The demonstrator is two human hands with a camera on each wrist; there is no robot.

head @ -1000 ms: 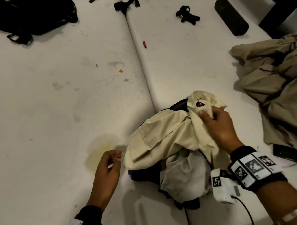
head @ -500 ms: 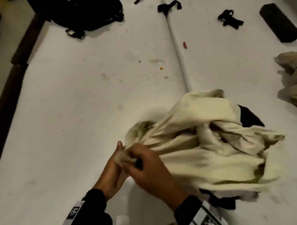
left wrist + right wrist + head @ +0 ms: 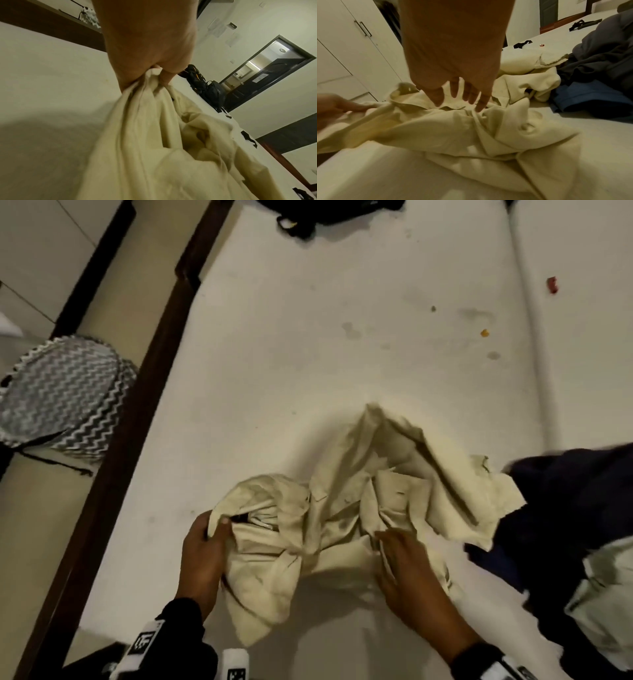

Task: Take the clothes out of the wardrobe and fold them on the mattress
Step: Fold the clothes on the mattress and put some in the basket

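At the near edge of the mattress [image 3: 308, 354] a crumpled cream shirt [image 3: 346, 518] lies between the two hands. The left hand [image 3: 202, 559] grips the shirt's left end, near the collar: the thumb lies over the top of the cloth and, in the left wrist view, the fingers [image 3: 164, 77] are curled round a bunched fold, so the fabric trails away from the fist toward the middle of the mattress. The right hand [image 3: 411, 573] lies over the shirt's near right part with its fingers [image 3: 467, 94] straight and spread; the fingertips touch or hang just above the creased front, which of the two cannot be told, and they hold nothing. Both wrists carry bands with black-and-white square markers, too blurred to read. No label or writing shows on the shirt. Just beside the shirt's right end, at the mattress's right side, sits a heap of dark navy clothes [image 3: 575, 508] with a pale garment [image 3: 603, 604] against its near side. Farther off, a small red scrap [image 3: 552, 289] lies beyond the seam between the mattresses, and a black bag [image 3: 325, 213] sits at the far edge. Off the left edge, past the dark wooden frame [image 3: 113, 474], stands a zigzag-patterned basket [image 3: 61, 398].
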